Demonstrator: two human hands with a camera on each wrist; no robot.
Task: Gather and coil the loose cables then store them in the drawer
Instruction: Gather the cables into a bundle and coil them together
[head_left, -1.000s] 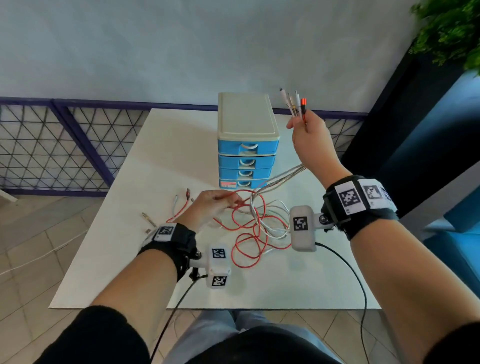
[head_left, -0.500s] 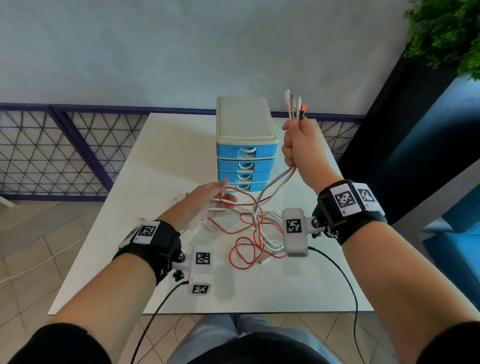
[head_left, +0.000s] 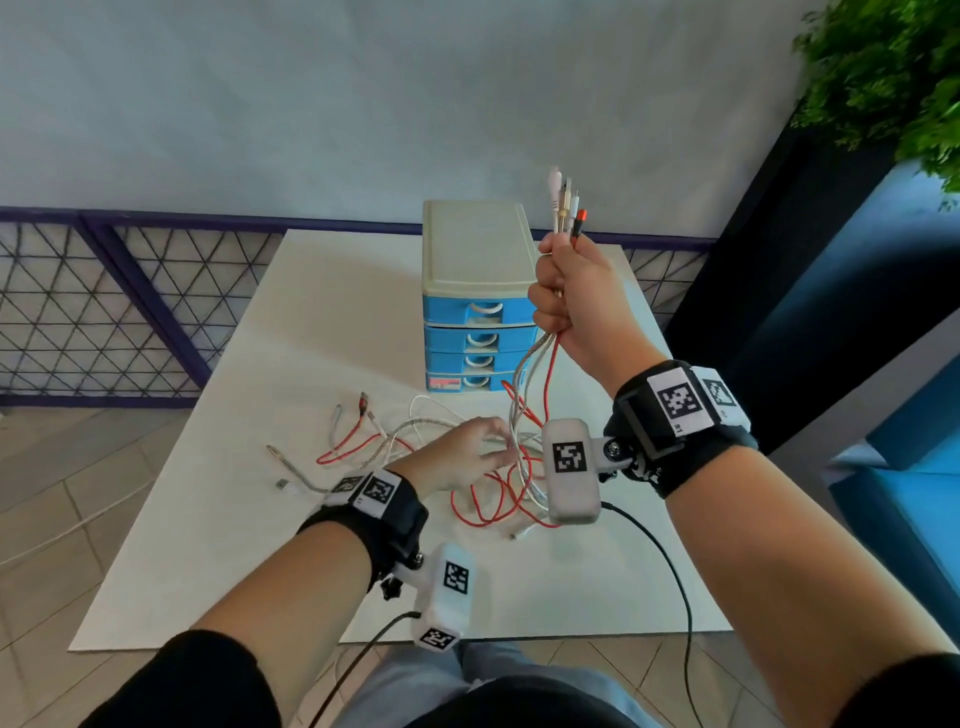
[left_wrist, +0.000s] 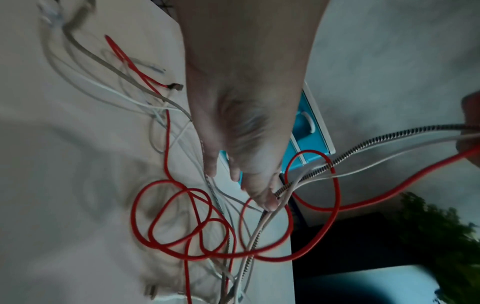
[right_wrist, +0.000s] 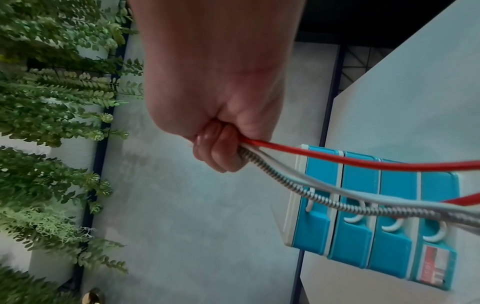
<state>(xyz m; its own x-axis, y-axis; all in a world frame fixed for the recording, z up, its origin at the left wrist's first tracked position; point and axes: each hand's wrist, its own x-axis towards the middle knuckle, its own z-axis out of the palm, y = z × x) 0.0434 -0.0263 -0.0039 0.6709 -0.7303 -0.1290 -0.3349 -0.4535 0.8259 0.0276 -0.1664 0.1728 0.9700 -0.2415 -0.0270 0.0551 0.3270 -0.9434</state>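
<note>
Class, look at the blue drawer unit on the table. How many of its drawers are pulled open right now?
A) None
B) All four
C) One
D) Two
A: on the drawer unit all four blue fronts sit flush, and the right wrist view shows the same.

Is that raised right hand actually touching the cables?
Touching. The right wrist view shows the right hand with fingers curled tightly around the cables.

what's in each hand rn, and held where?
Right hand grips the bundle of cables just below their plug ends; the rest hangs to the table. Left hand is open over the tangle, holding nothing.
</note>
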